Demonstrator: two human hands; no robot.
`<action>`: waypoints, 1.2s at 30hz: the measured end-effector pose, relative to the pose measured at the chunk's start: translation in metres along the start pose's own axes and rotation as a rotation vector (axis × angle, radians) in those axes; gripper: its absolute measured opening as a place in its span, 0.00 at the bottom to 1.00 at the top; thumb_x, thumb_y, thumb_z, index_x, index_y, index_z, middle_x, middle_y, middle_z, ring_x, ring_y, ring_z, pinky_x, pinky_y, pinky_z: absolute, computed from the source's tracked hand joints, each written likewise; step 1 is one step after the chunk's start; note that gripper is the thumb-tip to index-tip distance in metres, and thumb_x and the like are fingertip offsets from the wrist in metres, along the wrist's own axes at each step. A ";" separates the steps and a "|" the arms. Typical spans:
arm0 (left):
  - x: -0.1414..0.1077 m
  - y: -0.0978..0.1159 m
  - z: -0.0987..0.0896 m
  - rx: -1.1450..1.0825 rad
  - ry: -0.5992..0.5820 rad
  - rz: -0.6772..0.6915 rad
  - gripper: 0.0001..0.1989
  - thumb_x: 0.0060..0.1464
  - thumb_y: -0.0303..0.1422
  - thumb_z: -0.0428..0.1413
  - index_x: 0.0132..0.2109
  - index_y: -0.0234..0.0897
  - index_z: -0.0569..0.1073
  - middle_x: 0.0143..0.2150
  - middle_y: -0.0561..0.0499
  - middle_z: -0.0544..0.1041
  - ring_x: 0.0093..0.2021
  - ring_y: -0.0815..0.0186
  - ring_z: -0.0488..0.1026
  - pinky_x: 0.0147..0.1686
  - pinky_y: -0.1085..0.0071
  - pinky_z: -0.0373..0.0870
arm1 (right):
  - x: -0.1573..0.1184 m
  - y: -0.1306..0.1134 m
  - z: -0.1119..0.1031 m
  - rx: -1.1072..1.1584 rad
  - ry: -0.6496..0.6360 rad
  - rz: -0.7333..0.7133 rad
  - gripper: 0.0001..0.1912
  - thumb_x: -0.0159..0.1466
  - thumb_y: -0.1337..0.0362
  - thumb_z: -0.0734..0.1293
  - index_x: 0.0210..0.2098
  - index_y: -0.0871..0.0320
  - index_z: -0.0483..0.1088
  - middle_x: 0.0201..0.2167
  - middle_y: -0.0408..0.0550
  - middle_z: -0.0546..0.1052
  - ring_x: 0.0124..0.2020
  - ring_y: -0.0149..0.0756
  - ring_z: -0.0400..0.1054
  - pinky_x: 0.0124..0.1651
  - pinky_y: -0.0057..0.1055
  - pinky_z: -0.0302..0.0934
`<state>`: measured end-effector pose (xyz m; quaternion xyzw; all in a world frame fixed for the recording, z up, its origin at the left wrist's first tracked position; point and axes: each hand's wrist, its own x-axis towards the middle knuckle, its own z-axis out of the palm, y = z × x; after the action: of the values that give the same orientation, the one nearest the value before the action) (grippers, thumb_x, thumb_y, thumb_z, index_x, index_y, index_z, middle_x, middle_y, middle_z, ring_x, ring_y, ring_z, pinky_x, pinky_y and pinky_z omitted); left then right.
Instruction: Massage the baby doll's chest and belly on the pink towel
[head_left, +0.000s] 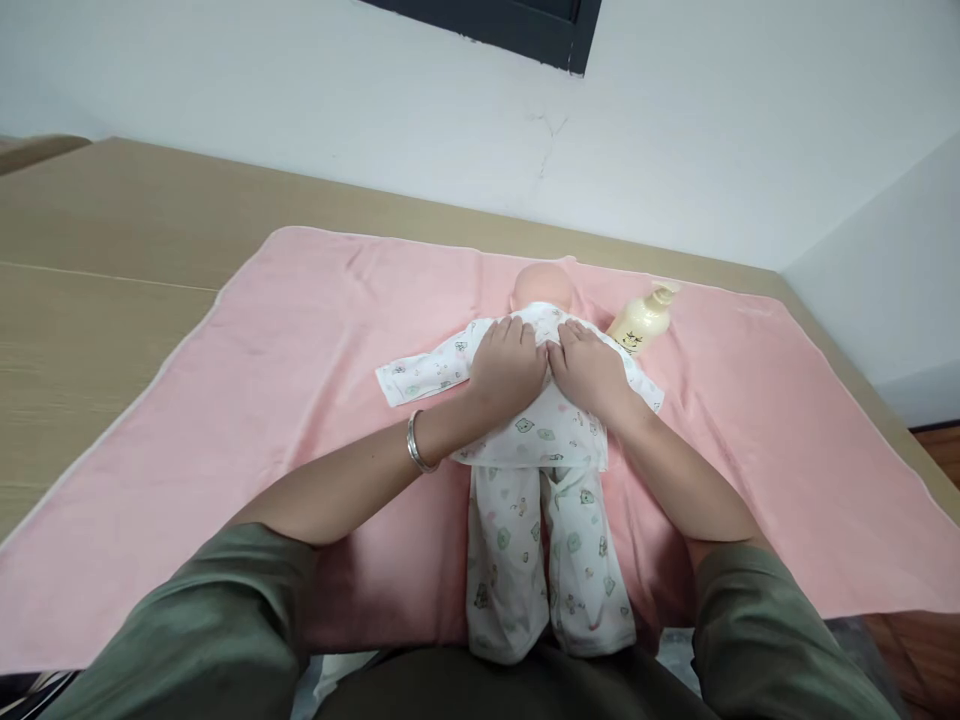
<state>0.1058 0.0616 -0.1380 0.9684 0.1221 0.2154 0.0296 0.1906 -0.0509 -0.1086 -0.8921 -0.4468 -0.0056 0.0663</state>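
A baby doll [541, 285] lies stretched out with its bald head toward the wall; no facial features show. It wears a white printed long-sleeved top [536, 435] and matching trousers [508, 560]. My left hand [510, 368] rests palm down on the upper left of the top, fingers laid out toward the doll's neck. On the upper right of the top my right hand [589, 370] lies the same way. The thumbs meet near the middle of the torso. Neither hand grips anything that I can see. A silver bangle [417, 442] circles my left wrist.
Under the doll a pink cloth [300, 330] covers much of the wooden table [90, 230]. A cream pump bottle [643, 318] lies tilted beside the doll's right-hand shoulder in view. The white wall [420, 130] with a dark frame [525, 30] stands behind the table.
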 end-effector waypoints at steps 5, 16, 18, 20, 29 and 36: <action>-0.001 -0.002 -0.003 0.000 -0.002 0.037 0.24 0.65 0.32 0.40 0.53 0.16 0.73 0.55 0.29 0.72 0.57 0.46 0.68 0.59 0.52 0.65 | 0.004 0.000 0.003 -0.011 0.006 0.053 0.27 0.76 0.60 0.55 0.65 0.77 0.60 0.64 0.63 0.61 0.67 0.48 0.52 0.70 0.38 0.46; 0.000 -0.004 -0.008 0.055 -0.071 -0.001 0.26 0.67 0.33 0.39 0.52 0.14 0.73 0.54 0.27 0.71 0.57 0.45 0.69 0.59 0.52 0.66 | 0.003 0.001 0.002 0.028 0.016 0.014 0.25 0.75 0.61 0.56 0.65 0.72 0.62 0.64 0.57 0.61 0.67 0.44 0.52 0.70 0.37 0.48; -0.004 -0.001 -0.008 0.053 -0.033 0.021 0.25 0.67 0.32 0.39 0.51 0.14 0.73 0.54 0.27 0.71 0.57 0.45 0.69 0.58 0.52 0.67 | 0.009 0.004 0.005 0.036 0.005 0.040 0.27 0.75 0.60 0.57 0.67 0.75 0.59 0.65 0.59 0.60 0.68 0.45 0.51 0.70 0.38 0.46; -0.004 -0.003 -0.004 0.014 -0.015 0.028 0.25 0.66 0.33 0.39 0.53 0.14 0.73 0.55 0.27 0.71 0.58 0.45 0.68 0.58 0.52 0.67 | 0.006 0.001 0.005 0.008 0.025 0.047 0.26 0.75 0.61 0.56 0.64 0.76 0.62 0.63 0.61 0.62 0.67 0.46 0.53 0.70 0.39 0.46; -0.002 -0.012 0.012 -0.117 -0.029 -0.042 0.28 0.65 0.34 0.39 0.63 0.15 0.64 0.63 0.29 0.65 0.66 0.46 0.60 0.66 0.50 0.56 | -0.014 -0.009 -0.006 -0.108 0.032 -0.029 0.21 0.75 0.62 0.55 0.50 0.72 0.73 0.53 0.61 0.72 0.58 0.49 0.64 0.61 0.38 0.58; -0.003 -0.011 0.011 -0.111 -0.005 -0.040 0.28 0.66 0.36 0.39 0.62 0.15 0.65 0.62 0.29 0.66 0.64 0.45 0.61 0.65 0.50 0.58 | 0.007 0.006 0.006 -0.039 0.050 -0.021 0.24 0.74 0.59 0.57 0.56 0.76 0.68 0.59 0.63 0.66 0.63 0.49 0.57 0.68 0.39 0.48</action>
<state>0.1054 0.0715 -0.1501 0.9632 0.1293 0.2186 0.0879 0.1996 -0.0482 -0.1151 -0.8881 -0.4543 -0.0371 0.0599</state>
